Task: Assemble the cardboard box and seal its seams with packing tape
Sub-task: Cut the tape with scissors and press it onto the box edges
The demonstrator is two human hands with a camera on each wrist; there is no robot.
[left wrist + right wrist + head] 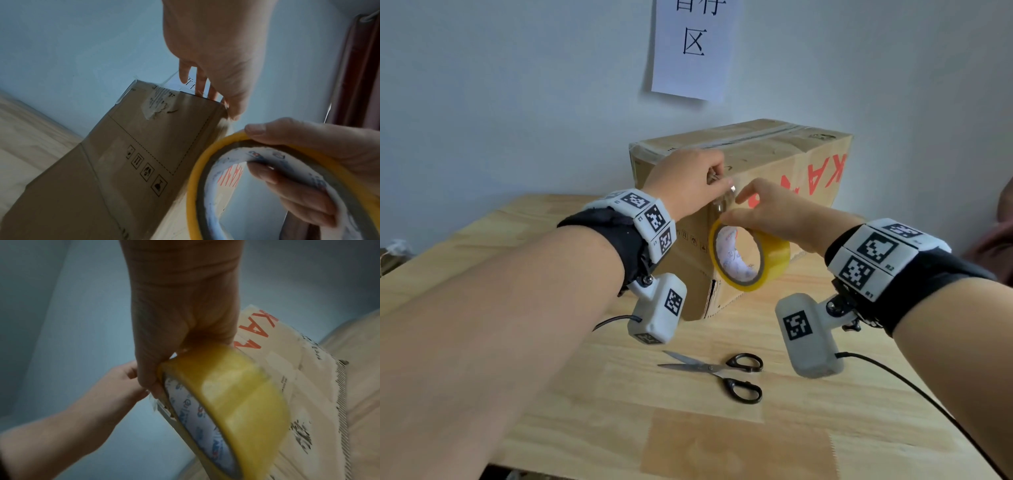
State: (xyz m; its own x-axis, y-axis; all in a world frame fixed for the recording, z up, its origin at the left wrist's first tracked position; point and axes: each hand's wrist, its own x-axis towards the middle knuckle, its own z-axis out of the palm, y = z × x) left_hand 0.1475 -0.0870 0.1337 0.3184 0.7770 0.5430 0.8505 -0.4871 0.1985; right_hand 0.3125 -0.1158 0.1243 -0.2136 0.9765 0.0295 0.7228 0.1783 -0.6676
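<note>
A brown cardboard box (774, 161) with red letters stands on the wooden table (619, 411) against the wall, a strip of clear tape along its top seam. My left hand (688, 181) is at the box's near upper corner, fingers curled, pinching the free end of the tape there. My right hand (774, 212) grips the yellow tape roll (770, 263) just below, thumb on the rim and fingers through the core. The left wrist view shows a short tape strip from the roll (197, 170) up to my left hand (216, 56) at the box (123, 162) edge.
Black-handled scissors (722, 371) lie open on the table in front of the box. A paper sign (695, 48) hangs on the wall above. A dark red curtain (353, 65) is at the right. Cables trail from both wrist cameras.
</note>
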